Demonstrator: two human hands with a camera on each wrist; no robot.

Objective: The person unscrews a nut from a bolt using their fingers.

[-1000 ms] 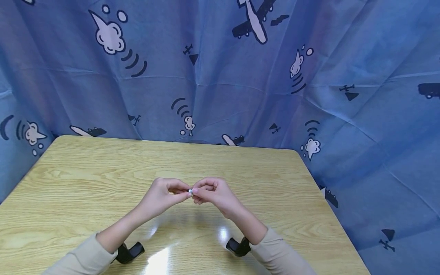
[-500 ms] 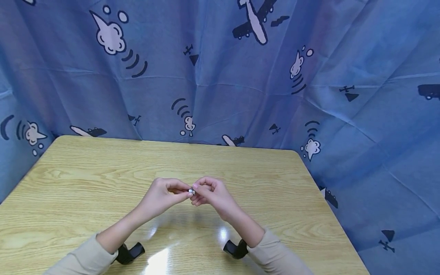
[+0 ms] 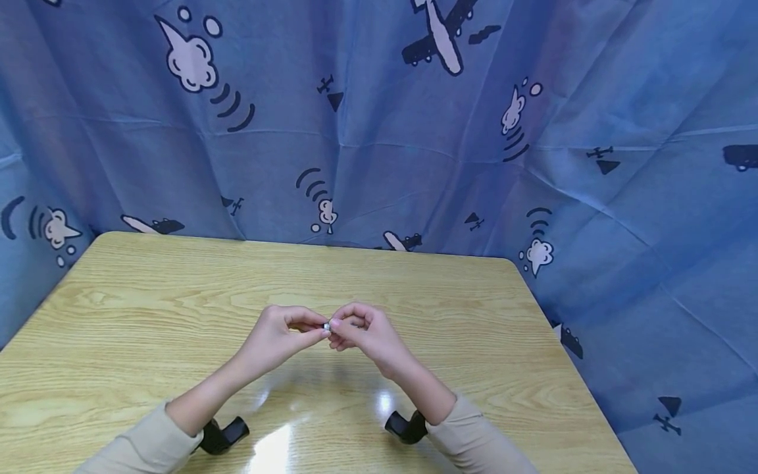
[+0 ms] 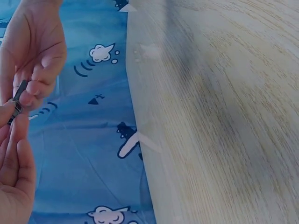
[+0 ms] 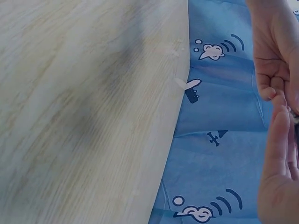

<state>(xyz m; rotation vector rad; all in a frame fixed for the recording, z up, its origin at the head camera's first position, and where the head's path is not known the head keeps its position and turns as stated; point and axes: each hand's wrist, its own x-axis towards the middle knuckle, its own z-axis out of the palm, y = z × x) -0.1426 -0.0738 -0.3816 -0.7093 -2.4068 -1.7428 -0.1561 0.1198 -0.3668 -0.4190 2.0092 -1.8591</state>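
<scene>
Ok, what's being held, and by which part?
A small dark and silvery piece, hard to identify: the left hand pinches one end, the right hand the other.

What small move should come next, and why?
Probably a slight turn of the piece by the right hand, the left hand steadying it: the left pinches it, and the right's fingers meet it there.

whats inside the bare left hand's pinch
Pinched in the bare left hand is a tiny black and silver piece; its gripped parts are covered, so its full shape cannot be seen.
</scene>
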